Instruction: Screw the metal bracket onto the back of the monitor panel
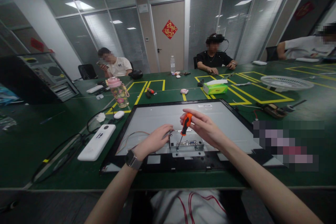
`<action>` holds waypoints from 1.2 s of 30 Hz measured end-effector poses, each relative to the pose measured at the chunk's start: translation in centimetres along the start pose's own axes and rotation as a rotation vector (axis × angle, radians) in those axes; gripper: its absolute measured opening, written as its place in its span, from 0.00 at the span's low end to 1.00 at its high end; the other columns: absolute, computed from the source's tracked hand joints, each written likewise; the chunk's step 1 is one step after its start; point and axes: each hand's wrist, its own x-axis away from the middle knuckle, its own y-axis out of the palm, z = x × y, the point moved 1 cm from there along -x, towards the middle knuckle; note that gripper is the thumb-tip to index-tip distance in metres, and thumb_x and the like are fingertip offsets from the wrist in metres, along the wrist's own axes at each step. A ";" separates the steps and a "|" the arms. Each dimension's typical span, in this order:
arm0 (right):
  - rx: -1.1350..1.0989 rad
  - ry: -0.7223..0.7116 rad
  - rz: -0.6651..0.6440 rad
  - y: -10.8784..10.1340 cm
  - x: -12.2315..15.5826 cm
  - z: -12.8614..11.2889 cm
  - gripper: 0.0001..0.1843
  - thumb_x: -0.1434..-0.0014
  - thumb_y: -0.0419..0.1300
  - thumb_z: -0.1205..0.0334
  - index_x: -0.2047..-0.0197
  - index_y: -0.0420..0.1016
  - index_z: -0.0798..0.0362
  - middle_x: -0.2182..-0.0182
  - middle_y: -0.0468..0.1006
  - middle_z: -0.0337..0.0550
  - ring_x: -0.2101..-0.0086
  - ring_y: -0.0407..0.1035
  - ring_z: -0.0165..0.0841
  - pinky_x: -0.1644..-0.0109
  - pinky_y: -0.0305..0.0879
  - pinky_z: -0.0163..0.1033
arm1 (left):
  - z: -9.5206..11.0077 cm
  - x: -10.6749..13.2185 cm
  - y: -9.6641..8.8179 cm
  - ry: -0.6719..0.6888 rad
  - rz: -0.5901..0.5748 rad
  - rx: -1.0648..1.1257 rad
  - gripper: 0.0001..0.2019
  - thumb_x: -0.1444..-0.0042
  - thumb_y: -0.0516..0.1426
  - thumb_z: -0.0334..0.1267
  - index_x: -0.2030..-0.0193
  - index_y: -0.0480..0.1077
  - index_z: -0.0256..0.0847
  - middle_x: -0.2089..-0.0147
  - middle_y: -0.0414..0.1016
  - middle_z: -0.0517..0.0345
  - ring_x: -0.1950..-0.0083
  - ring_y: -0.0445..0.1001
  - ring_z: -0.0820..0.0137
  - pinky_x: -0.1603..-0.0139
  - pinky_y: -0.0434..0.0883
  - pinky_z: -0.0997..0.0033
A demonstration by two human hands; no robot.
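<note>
A flat display panel (pixel 157 115) with a black frame lies on the table in front of me, its grey back facing up. Near its front edge sits a small metal box (pixel 187 142) with connector ports along its side. My right hand (pixel 204 126) grips the orange and black handle of a screwdriver (pixel 187 123), which leans slightly, its tip down at the box's front left corner. At the box's left end, my left hand (pixel 157 139) has its fingers closed against the edge. Those fingertips are partly hidden. A thin cable runs left from under that hand.
A white power bank (pixel 97 143) and black cables lie left of the panel, with a pink-lidded bottle (pixel 118 92) behind. Beyond the panel stands a green tissue pack (pixel 215 86); a white fan grille (pixel 286 82) lies farther right. Several people sit across the table (pixel 168 92).
</note>
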 end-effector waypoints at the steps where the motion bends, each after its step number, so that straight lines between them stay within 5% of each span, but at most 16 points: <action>1: -0.004 0.000 -0.006 0.1 0.0 -0.1 0.18 0.43 0.69 0.52 0.50 0.82 0.43 0.57 0.84 0.43 0.54 0.76 0.36 0.40 0.65 0.48 | 0.0 0.0 0.0 -0.003 0.000 -0.001 0.20 0.40 0.51 0.27 0.41 0.68 0.40 0.34 0.69 0.47 0.34 0.67 0.61 0.30 0.61 0.56; 6: 0.040 -0.014 -0.023 0.0 -0.1 0.1 0.19 0.44 0.69 0.51 0.49 0.81 0.41 0.56 0.84 0.42 0.55 0.77 0.35 0.43 0.68 0.46 | -0.1 0.0 0.1 0.005 -0.011 -0.007 0.20 0.40 0.51 0.27 0.41 0.68 0.39 0.35 0.69 0.47 0.34 0.67 0.62 0.30 0.61 0.58; 13: 0.460 -0.287 0.133 -0.6 0.0 0.4 0.12 0.40 0.66 0.54 0.53 0.83 0.43 0.56 0.81 0.43 0.56 0.75 0.37 0.46 0.70 0.45 | -0.1 0.1 0.1 0.008 -0.011 -0.009 0.19 0.39 0.50 0.27 0.42 0.68 0.41 0.34 0.68 0.49 0.32 0.65 0.63 0.29 0.60 0.59; 17: 0.362 -0.200 0.044 -0.8 0.1 0.8 0.16 0.35 0.61 0.53 0.46 0.80 0.42 0.57 0.84 0.43 0.53 0.76 0.39 0.41 0.67 0.50 | -0.3 0.1 0.1 0.012 -0.003 -0.005 0.20 0.39 0.51 0.27 0.41 0.67 0.41 0.33 0.68 0.48 0.33 0.66 0.62 0.29 0.60 0.57; 21: 0.365 -0.209 0.072 -1.0 0.0 0.9 0.14 0.42 0.68 0.54 0.52 0.83 0.43 0.58 0.83 0.42 0.61 0.77 0.35 0.50 0.73 0.45 | -0.4 0.1 0.2 0.019 0.001 -0.003 0.20 0.39 0.51 0.27 0.42 0.68 0.41 0.33 0.67 0.48 0.32 0.65 0.62 0.29 0.60 0.57; 27: 0.349 -0.207 0.059 -1.0 0.0 0.9 0.14 0.38 0.64 0.53 0.50 0.82 0.43 0.56 0.84 0.43 0.54 0.77 0.39 0.42 0.68 0.49 | -0.2 0.1 0.1 0.022 0.005 0.012 0.20 0.39 0.50 0.26 0.42 0.68 0.42 0.34 0.68 0.49 0.33 0.66 0.62 0.29 0.60 0.57; 32: 0.297 -0.204 0.106 -0.6 0.0 0.7 0.12 0.45 0.70 0.52 0.57 0.84 0.43 0.61 0.83 0.40 0.61 0.76 0.35 0.51 0.71 0.43 | -0.1 0.0 0.1 0.009 -0.008 -0.004 0.20 0.40 0.50 0.26 0.42 0.68 0.41 0.33 0.67 0.48 0.32 0.65 0.62 0.29 0.60 0.57; 36: 0.233 -0.147 0.099 -0.4 0.0 0.7 0.15 0.43 0.68 0.49 0.54 0.83 0.44 0.60 0.84 0.42 0.56 0.77 0.38 0.43 0.67 0.48 | 0.0 -0.1 0.0 0.007 -0.001 0.006 0.19 0.39 0.51 0.27 0.43 0.69 0.41 0.34 0.69 0.49 0.33 0.66 0.62 0.29 0.60 0.57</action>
